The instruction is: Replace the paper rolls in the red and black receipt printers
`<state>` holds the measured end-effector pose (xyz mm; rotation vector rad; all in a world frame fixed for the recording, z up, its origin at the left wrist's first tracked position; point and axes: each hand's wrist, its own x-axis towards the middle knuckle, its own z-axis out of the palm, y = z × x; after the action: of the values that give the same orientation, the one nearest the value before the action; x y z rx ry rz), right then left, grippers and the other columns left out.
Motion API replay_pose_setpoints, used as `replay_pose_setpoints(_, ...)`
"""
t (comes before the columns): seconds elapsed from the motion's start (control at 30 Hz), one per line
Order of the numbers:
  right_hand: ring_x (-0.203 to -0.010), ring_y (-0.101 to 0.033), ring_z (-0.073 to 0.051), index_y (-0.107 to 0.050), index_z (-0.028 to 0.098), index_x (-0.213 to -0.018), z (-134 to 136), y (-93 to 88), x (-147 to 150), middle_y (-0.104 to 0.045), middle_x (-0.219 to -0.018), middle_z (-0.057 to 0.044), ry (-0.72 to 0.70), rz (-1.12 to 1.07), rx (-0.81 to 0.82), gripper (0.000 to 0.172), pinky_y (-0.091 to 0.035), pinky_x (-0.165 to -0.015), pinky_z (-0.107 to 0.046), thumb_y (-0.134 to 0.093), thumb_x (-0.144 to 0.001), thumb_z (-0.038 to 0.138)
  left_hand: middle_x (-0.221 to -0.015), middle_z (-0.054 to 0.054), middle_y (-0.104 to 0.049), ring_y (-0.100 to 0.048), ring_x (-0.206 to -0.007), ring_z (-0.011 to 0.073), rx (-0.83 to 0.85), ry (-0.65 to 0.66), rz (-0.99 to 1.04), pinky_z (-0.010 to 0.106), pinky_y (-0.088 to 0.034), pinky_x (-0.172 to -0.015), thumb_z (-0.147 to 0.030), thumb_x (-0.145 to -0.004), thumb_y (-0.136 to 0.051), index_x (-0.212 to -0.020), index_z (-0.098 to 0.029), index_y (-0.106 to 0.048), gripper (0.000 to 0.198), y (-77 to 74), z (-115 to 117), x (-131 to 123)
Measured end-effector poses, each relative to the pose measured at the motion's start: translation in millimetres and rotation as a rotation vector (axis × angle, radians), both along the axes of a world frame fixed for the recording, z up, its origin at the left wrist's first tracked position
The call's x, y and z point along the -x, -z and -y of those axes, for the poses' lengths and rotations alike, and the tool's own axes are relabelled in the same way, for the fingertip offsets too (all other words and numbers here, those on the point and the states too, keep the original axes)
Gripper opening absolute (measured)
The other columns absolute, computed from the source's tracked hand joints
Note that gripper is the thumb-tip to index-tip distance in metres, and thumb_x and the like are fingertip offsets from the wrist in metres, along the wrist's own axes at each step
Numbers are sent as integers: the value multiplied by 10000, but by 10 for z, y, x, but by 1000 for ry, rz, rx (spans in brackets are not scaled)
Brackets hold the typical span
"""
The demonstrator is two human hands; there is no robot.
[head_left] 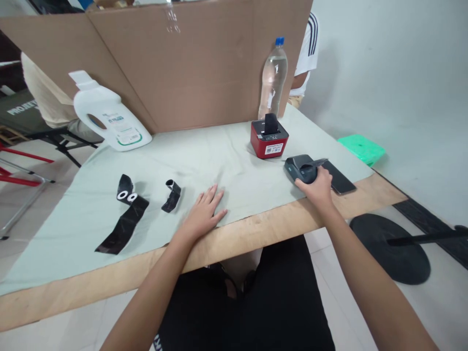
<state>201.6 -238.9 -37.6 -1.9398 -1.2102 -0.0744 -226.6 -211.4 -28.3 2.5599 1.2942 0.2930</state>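
Observation:
My left hand (205, 212) lies flat on the pale cloth near the table's front edge, fingers spread, holding nothing. To the right, my right hand (319, 187) grips a dark grey device (297, 167) with a thin strip sticking out of its top. Behind that hand, a black phone-like slab (340, 178) lies on the cloth. A red and black box-shaped printer (269, 145) stands farther back, a black strip rising from its top. Left of my left hand are a small curled black strip (171, 199) and longer black strips (124, 226) with two white-rimmed rolls (127, 196).
A white jug (111, 117) leans against the cardboard panel (204, 68) at the back left. A clear bottle (273, 80) with a blue cap stands behind the printer. Beyond the panel a person's white sleeve (309, 46) shows. A green stool (362, 148) is at right.

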Motion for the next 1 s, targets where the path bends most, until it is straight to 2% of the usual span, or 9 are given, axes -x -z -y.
replay_pose_setpoints(0.27,-1339,-469,-508,-541,98,-1404,89,-104,83,-521,-1418,-277,48,-85,95,922,-363,-1132,-737,-687,-626,572,-1801,95,-252,-236,-1677,350,-18,19,-64,607,-240,-1349,-559,-1077,-426,-1703,-282,-311,694,28,45,12)
replay_pose_setpoints(0.37,-1479,-413,-478,-290,112,-1634,286,-337,170,-348,-1607,-279,-21,-11,-115,1026,-337,-1194,-735,-593,-756,547,-1796,106,-260,-248,-1674,350,-30,27,-94,600,-251,-1350,-571,-1071,-429,-1703,-257,-320,713,31,89,53)
replay_pose_setpoints(0.47,-1529,-419,-412,-195,228,-1686,417,-671,294,-333,-1646,-208,-70,93,-347,922,-390,-1205,-682,-483,-862,527,-1790,90,-278,-287,-1662,342,-43,28,-93,594,-265,-1348,-571,-1066,-430,-1683,-273,-370,687,25,158,112)
replay_pose_setpoints(0.57,-1560,-418,-373,-272,300,-1651,230,-932,447,-386,-1643,-163,-175,26,-488,786,-413,-1212,-637,-435,-911,510,-1734,89,-410,-414,-1595,376,-87,14,-56,632,-317,-1307,-563,-1032,-498,-1628,-309,-471,649,-40,204,120)
replay_pose_setpoints(0.67,-1537,-466,-325,-315,259,-1575,-342,-991,557,-455,-1605,-150,-412,-289,-647,694,-397,-1236,-621,-431,-915,438,-1336,149,-763,-686,-1273,410,-183,-36,16,649,-426,-1189,-505,-1000,-570,-1456,-273,-663,521,-207,136,-25)
replay_pose_setpoints(0.73,-1525,-477,-303,-295,180,-1568,-838,-937,575,-463,-1593,-198,-396,-570,-594,649,-389,-1241,-604,-359,-967,416,-999,147,-812,-736,-1033,385,-265,-127,131,611,-490,-1077,-449,-1010,-562,-1260,-246,-769,382,-355,-29,-253)
replay_pose_setpoints(0.83,-1521,-438,-272,-290,111,-1573,-1513,-790,519,-440,-1608,-232,-203,-739,-469,610,-363,-1252,-561,-336,-1022,369,-1072,123,-793,-701,-1077,349,-291,-225,449,542,-484,-1076,-389,-989,-602,-1117,-247,-774,257,-544,-508,-804)
replay_pose_setpoints(0.9,-1490,-458,-256,-322,94,-1549,-1815,-666,461,-445,-1597,-243,-75,-780,-429,580,-381,-1245,-513,-337,-1019,330,-1198,113,-766,-688,-1121,308,-112,-251,726,479,-493,-1089,-374,-967,-636,-1165,-229,-733,264,-607,-952,-1271)
replay_pose_setpoints(1.0,-1378,-565,-266,-414,120,-1474,-2007,-453,422,-548,-1479,-209,-17,-828,-352,538,-453,-1188,-500,-342,-990,344,-1402,166,-677,-636,-1321,301,378,-379,1095,440,-469,-1141,-383,-1000,-611,-1273,-171,-648,349,-579,-1630,-1972)
